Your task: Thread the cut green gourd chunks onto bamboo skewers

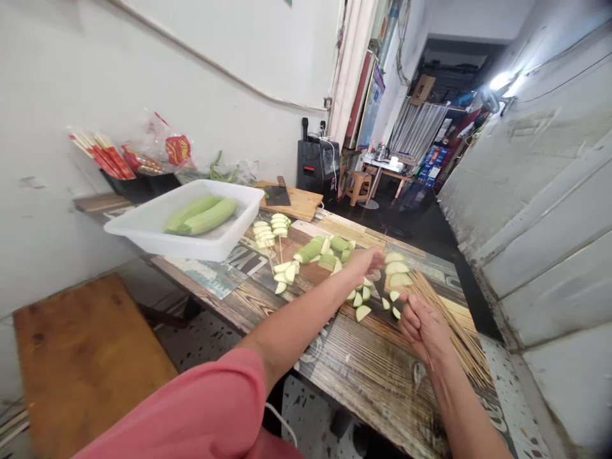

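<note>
My left hand is stretched over the cut zucchini in the middle of the table, fingers extended, with nothing visible in them. Beside its fingertips lie several zucchini slices. My right hand is closed on a thin bamboo skewer, whose end shows below the fist; the rest is hidden. Small zucchini wedges lie between and below my hands. Uncut-looking zucchini chunks rest left of my left hand. Further left are slices threaded on skewers. A bundle of bamboo skewers lies right of my right hand.
A white plastic tub with whole zucchini stands on the left of the wooden table. Behind it are a cutting board with a cleaver and a black speaker. A wooden stool stands at lower left.
</note>
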The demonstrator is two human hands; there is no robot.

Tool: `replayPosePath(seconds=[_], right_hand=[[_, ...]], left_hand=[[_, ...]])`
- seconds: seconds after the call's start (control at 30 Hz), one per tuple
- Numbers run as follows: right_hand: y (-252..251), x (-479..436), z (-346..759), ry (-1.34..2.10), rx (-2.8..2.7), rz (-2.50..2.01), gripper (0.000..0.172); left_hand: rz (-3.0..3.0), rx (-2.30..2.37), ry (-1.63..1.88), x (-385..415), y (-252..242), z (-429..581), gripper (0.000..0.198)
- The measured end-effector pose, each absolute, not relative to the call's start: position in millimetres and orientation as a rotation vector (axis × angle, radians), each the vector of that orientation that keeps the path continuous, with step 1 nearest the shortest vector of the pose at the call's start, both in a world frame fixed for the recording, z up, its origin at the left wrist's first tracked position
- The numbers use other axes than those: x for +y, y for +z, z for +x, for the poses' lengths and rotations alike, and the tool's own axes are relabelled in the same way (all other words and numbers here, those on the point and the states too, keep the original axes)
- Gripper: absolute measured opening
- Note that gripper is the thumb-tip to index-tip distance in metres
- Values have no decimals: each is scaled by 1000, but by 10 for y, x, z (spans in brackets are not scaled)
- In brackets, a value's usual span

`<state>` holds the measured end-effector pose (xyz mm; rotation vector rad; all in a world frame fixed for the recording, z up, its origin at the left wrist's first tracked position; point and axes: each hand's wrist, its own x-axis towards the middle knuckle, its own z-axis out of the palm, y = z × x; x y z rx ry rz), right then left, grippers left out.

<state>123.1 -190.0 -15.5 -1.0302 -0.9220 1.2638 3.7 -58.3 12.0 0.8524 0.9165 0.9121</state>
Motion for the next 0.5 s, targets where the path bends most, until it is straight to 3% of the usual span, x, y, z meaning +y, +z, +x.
replayPosePath(seconds=[0.17, 0.3, 0.5], right_hand=[[-135, -1900, 1274, 1309, -888, -936, 20], [-127, -1890, 1309, 1271, -863, -955, 19], [-119, -1886, 1350, 1257, -851, -996, 21]], left_hand=[[1647, 1168, 842, -563, 22, 6, 18], [2389, 1395, 500, -566, 5, -96, 23], [2638, 1403, 136, -526, -36, -126, 32]])
